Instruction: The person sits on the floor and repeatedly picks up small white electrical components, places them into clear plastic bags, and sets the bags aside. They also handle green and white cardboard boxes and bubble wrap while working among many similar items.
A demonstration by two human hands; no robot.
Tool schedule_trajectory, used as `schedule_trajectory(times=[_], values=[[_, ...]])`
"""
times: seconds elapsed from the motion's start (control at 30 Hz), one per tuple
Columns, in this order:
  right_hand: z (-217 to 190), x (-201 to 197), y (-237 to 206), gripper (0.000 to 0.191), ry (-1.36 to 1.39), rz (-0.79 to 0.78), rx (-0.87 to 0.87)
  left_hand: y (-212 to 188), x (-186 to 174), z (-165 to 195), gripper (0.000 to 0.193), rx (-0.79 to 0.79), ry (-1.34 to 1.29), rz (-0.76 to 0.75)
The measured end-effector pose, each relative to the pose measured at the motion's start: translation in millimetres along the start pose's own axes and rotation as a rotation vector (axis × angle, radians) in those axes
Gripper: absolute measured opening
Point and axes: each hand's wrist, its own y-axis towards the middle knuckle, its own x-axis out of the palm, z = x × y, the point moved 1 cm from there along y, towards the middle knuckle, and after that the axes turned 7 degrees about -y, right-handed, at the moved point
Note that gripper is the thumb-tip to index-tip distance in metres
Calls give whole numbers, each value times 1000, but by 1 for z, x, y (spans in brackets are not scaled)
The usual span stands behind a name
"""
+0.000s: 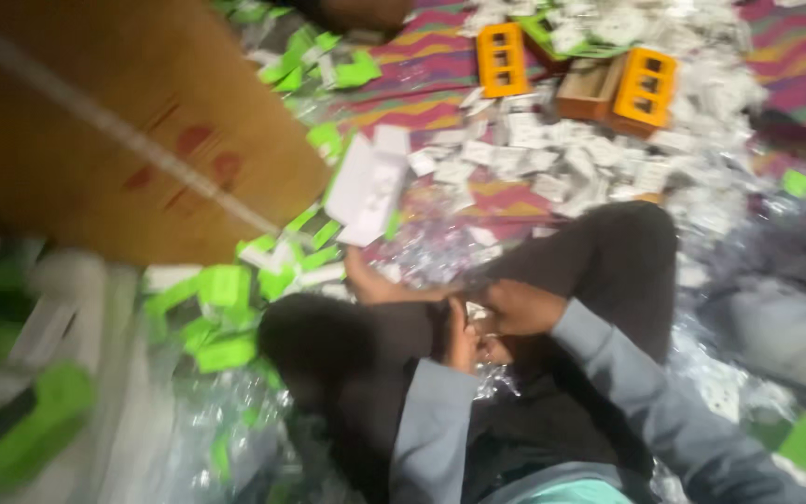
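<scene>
Small item worked in the lap, both hands closed in together.

Left hand (462, 341) and right hand (515, 308) were met over a small pale piece (478, 315); grip state could not be told through blur. Piece should be kept low over the lap, clear of the clear wrappers (440, 245) on the striped mat (422, 70).

Brown cardboard box (95, 131) upper left — green-and-white packets (226, 285) strewn beneath, orange boxes (646, 86) beyond.

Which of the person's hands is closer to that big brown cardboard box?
The left hand. It sits in the lap, on the side of the cardboard box, which lies up and to the left. The right hand is just beyond, farther from the box.
</scene>
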Motion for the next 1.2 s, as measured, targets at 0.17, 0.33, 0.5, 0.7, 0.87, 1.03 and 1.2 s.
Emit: schedule_trajectory(times=[0.17, 0.33, 0.5, 0.7, 0.87, 1.03, 1.2], values=[[66, -92, -33, 25, 589, 224, -27, -13, 4, 11, 61, 96, 277, -34], [112, -132, -85, 35, 588, 1240, 281, -22, 20, 18, 58, 195, 292, 67], [136, -119, -145, 18, 440, 1552, 323, -21, 31, 4, 68, 664, 593, -177], [207, -110, -189, 24, 208, 1279, 503, -69, -35, 49, 48, 966, 1202, 82], [253, -82, -182, 43, -126, 926, 633, -115, -131, 153, 38, 1005, 1336, 623], [268, -64, -139, 53, 610, 816, 734, -133, -190, 185, 31, 909, 1413, 744], [261, -52, -115, 63, -253, 1127, 878, -135, -185, 186, 28, 895, 1435, 701]])
